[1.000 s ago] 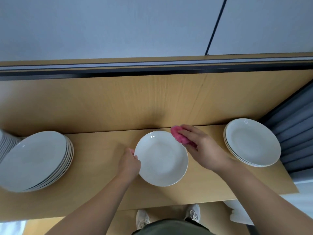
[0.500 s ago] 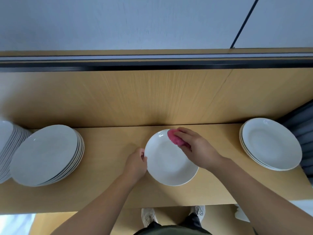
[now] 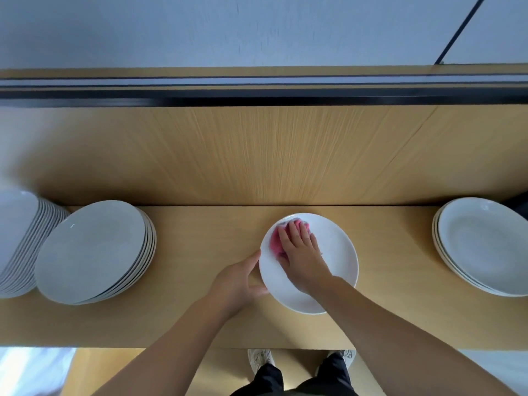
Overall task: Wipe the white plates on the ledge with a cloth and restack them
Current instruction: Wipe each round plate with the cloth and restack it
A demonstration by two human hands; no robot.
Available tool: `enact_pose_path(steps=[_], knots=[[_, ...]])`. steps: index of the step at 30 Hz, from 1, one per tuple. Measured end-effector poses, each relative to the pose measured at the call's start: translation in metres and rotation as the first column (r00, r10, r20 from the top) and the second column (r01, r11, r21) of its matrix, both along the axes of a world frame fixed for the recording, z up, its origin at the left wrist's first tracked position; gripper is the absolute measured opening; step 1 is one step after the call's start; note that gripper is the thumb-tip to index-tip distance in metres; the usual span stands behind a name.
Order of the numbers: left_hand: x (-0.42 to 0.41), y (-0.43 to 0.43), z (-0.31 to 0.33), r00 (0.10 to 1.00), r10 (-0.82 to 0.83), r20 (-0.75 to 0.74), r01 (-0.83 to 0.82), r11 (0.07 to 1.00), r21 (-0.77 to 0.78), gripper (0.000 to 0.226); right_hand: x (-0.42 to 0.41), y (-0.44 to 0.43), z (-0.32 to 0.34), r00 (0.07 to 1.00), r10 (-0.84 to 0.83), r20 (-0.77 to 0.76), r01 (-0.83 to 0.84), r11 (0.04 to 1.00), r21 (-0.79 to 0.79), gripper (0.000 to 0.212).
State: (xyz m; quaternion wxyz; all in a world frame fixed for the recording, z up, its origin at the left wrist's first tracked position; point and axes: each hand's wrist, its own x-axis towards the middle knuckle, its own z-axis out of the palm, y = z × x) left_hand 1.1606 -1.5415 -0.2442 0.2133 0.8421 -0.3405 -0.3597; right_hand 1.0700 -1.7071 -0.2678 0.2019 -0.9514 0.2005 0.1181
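Pale wood forms the ledge (image 3: 200, 324), which runs the full width of the view below a wall panel (image 3: 257, 155) of the same wood. At its left end stands a tall plate stack (image 3: 17, 238), cut off by the frame. Just beside it is a leaning plate stack (image 3: 91, 250) of white plates. A low plate stack (image 3: 483, 244) sits at the right end, close to the back edge. Between these, right of the middle and near the back edge, a single white plate (image 3: 337, 252) lies flat on the ledge. The left hand (image 3: 237, 281) curls round this plate's left rim, gripping it. The right hand (image 3: 303, 252) rests on the plate's left half, fingers straight and together, pressing a pink cloth (image 3: 275, 241) onto it.
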Motion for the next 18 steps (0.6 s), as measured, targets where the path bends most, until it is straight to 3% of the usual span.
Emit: enact_pose_path(steps=[3,11,18], knots=[[0.001,-0.002,-0.002,1.000,-0.006,0.010,0.006,1.000,0.005,0.089,0.003,0.009,-0.006,0.999,0.022,-0.029,-0.023,0.999,-0.036,0.083],[0.006,-0.005,0.001,0.998,-0.054,0.042,0.050,0.995,0.088,0.089,-0.007,0.019,-0.012,0.973,0.230,0.014,-0.230,0.972,0.048,0.085],[0.013,-0.013,0.007,0.965,-0.212,0.154,0.175,0.958,0.227,0.090,-0.026,0.017,-0.013,0.926,0.376,0.041,-0.378,0.916,0.133,0.096]])
